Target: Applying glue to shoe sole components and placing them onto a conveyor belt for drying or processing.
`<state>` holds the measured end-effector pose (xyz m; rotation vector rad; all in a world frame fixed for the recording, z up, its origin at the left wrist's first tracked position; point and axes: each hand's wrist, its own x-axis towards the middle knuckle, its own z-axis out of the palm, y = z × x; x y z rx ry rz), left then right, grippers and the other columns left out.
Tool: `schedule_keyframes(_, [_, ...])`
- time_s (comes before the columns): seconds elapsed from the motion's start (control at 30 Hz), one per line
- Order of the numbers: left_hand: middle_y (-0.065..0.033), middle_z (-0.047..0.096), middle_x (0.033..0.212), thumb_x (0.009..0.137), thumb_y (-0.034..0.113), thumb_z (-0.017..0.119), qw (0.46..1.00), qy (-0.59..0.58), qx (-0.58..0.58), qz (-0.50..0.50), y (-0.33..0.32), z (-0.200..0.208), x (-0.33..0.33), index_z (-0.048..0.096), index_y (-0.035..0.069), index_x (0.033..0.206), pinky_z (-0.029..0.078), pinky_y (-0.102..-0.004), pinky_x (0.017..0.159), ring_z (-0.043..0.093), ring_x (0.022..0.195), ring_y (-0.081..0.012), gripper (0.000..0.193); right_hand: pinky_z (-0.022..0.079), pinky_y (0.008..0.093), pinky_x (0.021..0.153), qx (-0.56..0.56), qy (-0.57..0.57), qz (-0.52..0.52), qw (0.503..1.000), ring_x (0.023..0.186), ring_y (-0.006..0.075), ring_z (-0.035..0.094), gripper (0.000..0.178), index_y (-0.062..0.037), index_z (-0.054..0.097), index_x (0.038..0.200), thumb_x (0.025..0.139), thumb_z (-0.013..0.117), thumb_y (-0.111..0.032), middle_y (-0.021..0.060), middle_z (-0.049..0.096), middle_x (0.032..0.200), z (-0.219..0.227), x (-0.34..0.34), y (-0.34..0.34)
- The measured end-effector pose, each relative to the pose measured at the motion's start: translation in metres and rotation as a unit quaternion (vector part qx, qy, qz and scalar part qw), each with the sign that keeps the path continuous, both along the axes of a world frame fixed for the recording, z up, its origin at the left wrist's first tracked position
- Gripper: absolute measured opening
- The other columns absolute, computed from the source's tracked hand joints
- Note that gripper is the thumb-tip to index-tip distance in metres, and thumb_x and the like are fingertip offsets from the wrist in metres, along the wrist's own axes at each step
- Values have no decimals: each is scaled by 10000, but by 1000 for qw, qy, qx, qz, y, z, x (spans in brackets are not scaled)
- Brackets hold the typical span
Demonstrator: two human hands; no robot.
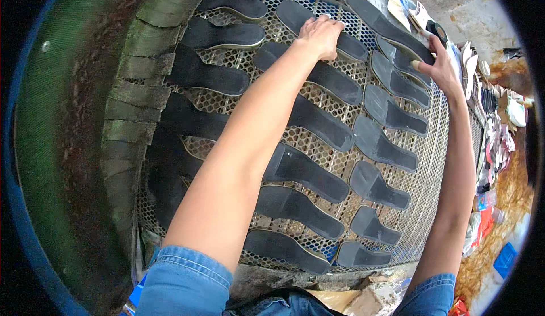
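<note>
Rows of flat black shoe soles with pale edges lie on a metal mesh belt (420, 214). At the far side, my left hand (322, 37) is closed over the middle of one black shoe sole (293, 16), whose two ends show on either side of the fingers. Farther right, my right hand (444, 71) grips the narrow end of another black shoe sole (379, 22) between thumb and fingers. That sole slants above the mesh, its broad end pointing away to the upper left. Just under it lies a greyer sole (400, 84).
On the left, overlapping grey-green flaps (136, 95) hang at a dark opening, partly shading the nearest soles. Beyond the belt's right edge are pale sole-shaped pieces (395, 4), a black roll (436, 30) and a blue object (504, 260) on a stained floor.
</note>
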<state>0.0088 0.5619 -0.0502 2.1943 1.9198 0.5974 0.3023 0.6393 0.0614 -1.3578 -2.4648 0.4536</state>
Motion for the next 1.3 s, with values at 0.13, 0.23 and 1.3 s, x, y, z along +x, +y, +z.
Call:
schedule_keyframes(0.13, [-96,633,1139,632,126,766,997,44,-3,-61,10,-5,-5,612,91,1172,452,-419,992,542,1158,-284,563,410,348,987,-32,-9,20,999,1131,292,565,801,36,434,1331,645,752,-228,218,601,1189,-17,-20,15])
schedule_keyframes(0.23, [-83,646,1108,632,146,778,994,58,14,-88,11,-2,-4,644,97,1145,457,-412,987,566,1124,-272,533,421,357,971,7,-9,27,1000,1093,300,577,789,24,444,1321,643,748,-242,208,605,1157,-35,-27,28])
schedule_keyframes(1.3, [-121,677,972,604,227,809,992,52,23,-111,7,-11,-13,681,66,1007,508,-429,882,617,1007,-303,452,357,322,1043,-143,-6,81,986,1211,255,499,840,85,403,1363,654,735,-219,203,545,1293,-86,-117,55])
